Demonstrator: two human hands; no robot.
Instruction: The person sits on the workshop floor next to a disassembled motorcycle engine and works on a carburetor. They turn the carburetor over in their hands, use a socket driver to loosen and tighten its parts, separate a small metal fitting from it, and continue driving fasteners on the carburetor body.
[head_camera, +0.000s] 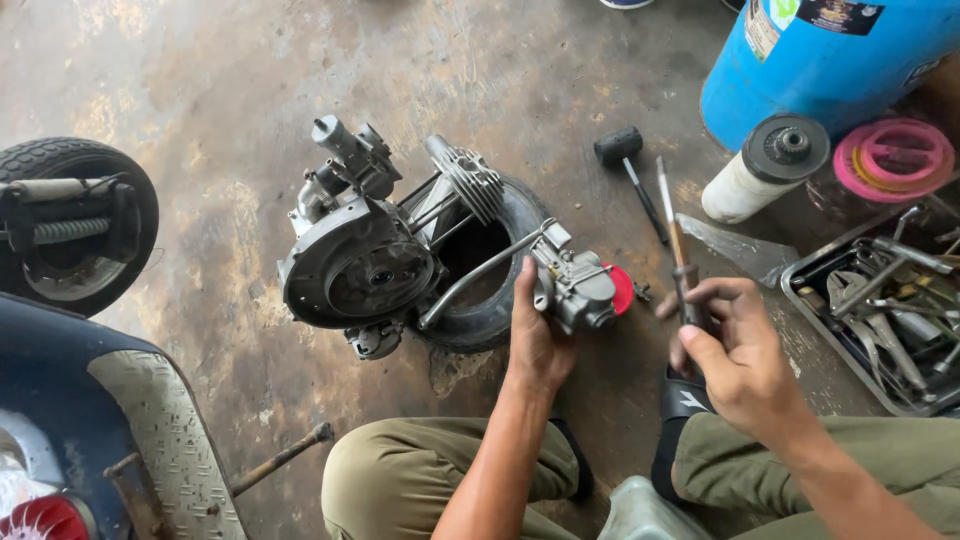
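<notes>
Head view: left hand (537, 335) grips carburetor (578, 285) beside engine (375, 245); right hand (735, 350) clamps brush (675, 240) near tool tray (880, 300).

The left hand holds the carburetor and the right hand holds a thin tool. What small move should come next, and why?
Probably bring the thin tool down to the carburetor. The left hand already grips the carburetor from below, steadying it beside the engine, while the right hand holds the tool upright and apart from it, tip pointing away.
</notes>
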